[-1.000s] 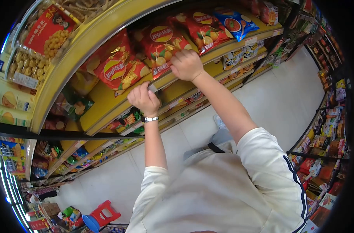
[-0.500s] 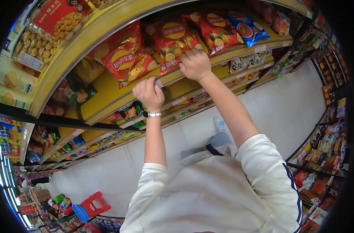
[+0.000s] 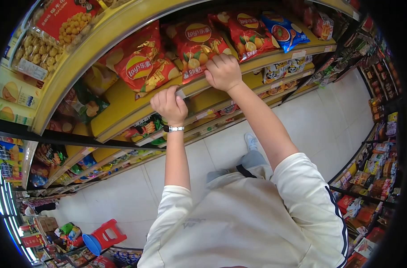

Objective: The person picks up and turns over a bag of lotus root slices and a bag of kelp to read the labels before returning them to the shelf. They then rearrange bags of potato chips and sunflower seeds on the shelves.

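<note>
My left hand (image 3: 169, 106) has its fingers curled over the front edge of a yellow shelf (image 3: 136, 106), with a watch (image 3: 173, 128) on the wrist. Just above it leans a red bag of Lay's potato chips (image 3: 140, 67). To the right, my right hand (image 3: 223, 73) is closed at the lower corner of a second red potato chip bag (image 3: 197, 39), right at the shelf edge. Its fingertips are hidden. A third red chip bag (image 3: 249, 30) stands beside that hand, followed by a blue bag (image 3: 284, 33).
Popcorn packs (image 3: 65, 22) sit on the curved upper shelf at left. Lower shelves hold more snacks, among them panda-print bags (image 3: 286, 67). Behind me are a red stool (image 3: 109, 234) with a blue round object (image 3: 93, 244) and another stocked shelf (image 3: 368, 178). Pale tiles cover the floor.
Both hands stay at the shelf edge and the bags keep their places. The view shifts very slightly; my left hand appears a little further left.
</note>
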A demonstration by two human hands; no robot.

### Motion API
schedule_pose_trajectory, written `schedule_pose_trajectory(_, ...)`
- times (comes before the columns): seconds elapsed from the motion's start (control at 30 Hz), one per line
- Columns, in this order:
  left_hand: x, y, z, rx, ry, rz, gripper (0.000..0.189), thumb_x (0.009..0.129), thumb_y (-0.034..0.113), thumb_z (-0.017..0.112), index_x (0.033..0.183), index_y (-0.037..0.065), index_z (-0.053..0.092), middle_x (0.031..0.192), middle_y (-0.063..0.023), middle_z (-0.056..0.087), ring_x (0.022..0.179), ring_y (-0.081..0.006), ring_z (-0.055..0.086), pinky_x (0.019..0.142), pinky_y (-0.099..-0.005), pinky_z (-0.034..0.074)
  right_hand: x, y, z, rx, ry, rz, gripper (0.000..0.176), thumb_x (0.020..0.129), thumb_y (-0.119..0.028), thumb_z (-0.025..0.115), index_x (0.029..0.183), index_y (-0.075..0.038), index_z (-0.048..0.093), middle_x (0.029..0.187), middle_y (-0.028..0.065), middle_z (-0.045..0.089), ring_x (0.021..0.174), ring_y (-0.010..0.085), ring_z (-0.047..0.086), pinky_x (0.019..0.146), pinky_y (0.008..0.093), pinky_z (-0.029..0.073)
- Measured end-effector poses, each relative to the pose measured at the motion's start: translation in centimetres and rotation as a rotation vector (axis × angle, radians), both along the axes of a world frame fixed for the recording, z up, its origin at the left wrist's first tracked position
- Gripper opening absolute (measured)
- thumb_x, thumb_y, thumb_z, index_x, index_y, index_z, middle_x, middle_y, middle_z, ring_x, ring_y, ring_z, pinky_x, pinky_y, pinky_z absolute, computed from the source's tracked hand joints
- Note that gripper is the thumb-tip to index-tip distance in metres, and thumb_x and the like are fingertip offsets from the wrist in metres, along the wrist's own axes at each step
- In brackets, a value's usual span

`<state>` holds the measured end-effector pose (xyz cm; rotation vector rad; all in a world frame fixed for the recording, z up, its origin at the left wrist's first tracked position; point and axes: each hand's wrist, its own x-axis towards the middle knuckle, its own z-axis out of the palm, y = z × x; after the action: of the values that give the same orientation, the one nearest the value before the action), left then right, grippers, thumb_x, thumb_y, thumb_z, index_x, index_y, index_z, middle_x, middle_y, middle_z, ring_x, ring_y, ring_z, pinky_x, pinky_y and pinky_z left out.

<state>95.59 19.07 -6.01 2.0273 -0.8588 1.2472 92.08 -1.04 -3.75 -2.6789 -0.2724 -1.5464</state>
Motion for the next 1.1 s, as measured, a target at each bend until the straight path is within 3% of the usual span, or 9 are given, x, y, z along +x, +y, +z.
schedule_pose_trajectory(0.27,0.0,0.0,-0.1,0.006,-0.007,0.015,0.030,0.078,0.031,0.042,0.085,0.009,0.062,0.077,-0.0079,0.055,0.076,-0.0271,0.049,0.072,-0.0379,0.034,0.0,0.1,0.1,0.000,0.006,-0.003,0.018,0.070,-0.030,0.054,0.074,-0.013,0.053,0.073,0.0045,0.049,0.071,0.0235,0.050,0.064,0.0374,0.039)
schedule_pose_trajectory(0.47,0.0,0.2,0.1,0.046,0.068,0.055,0.019,0.067,0.025,0.051,0.080,0.013,0.058,0.070,-0.0072,0.050,0.069,-0.0268,0.048,0.067,-0.0399,0.033,0.4,0.1,-0.5,-0.024,0.074,-0.071,0.019,0.065,-0.028,0.057,0.072,-0.011,0.053,0.072,0.0066,0.050,0.069,0.0254,0.051,0.062,0.0393,0.040)
schedule_pose_trajectory(0.53,0.0,0.6,0.3,0.022,0.067,0.042,0.019,0.067,0.024,0.053,0.081,0.013,0.058,0.071,-0.0067,0.051,0.071,-0.0263,0.048,0.067,-0.0398,0.033,0.5,0.1,-0.7,-0.086,0.130,-0.153,0.017,0.068,-0.029,0.055,0.074,-0.013,0.055,0.072,0.0048,0.052,0.071,0.0227,0.053,0.062,0.0377,0.041)
schedule_pose_trajectory(1.1,0.0,0.9,0.3,-0.134,0.107,-0.089,0.013,0.071,0.016,0.052,0.079,0.011,0.061,0.075,-0.0037,0.055,0.077,-0.0244,0.050,0.072,-0.0374,0.036,1.4,-0.1,-1.0,-0.140,-0.059,-0.083,0.022,0.076,-0.033,0.046,0.072,-0.012,0.052,0.070,0.0058,0.050,0.065,0.0254,0.050,0.059,0.0389,0.037)
